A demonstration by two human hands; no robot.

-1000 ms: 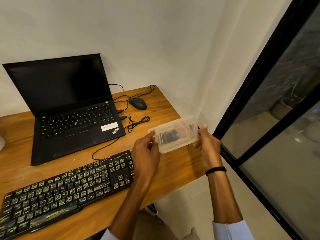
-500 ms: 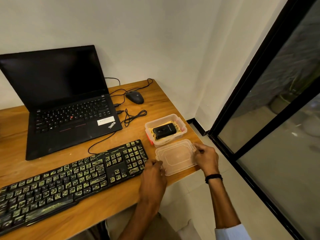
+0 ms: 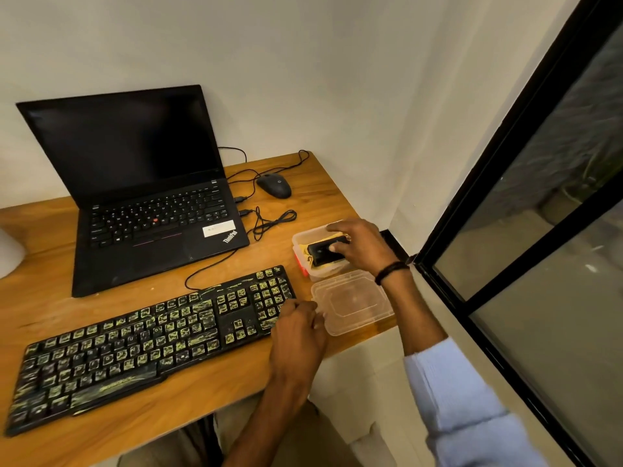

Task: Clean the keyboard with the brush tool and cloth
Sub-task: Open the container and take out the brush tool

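Shifts right grip [image 3: 362,246] from lid [image 3: 354,305] into container [image 3: 303,236], curls round brush tool [image 3: 320,253]; left grip [image 3: 298,328] at lid, hold unclear. Fetching step; next lift out.

We can read only one brand: the ThinkPad logo [image 3: 230,236], white & slanted, on the laptop [image 3: 145,210] palm rest, btm-right corner. The white sticker [image 3: 218,228] beside it has print too small to read. The mouse [image 3: 273,185] logo and the smeared keyboard [image 3: 151,342] key legends are illegible.
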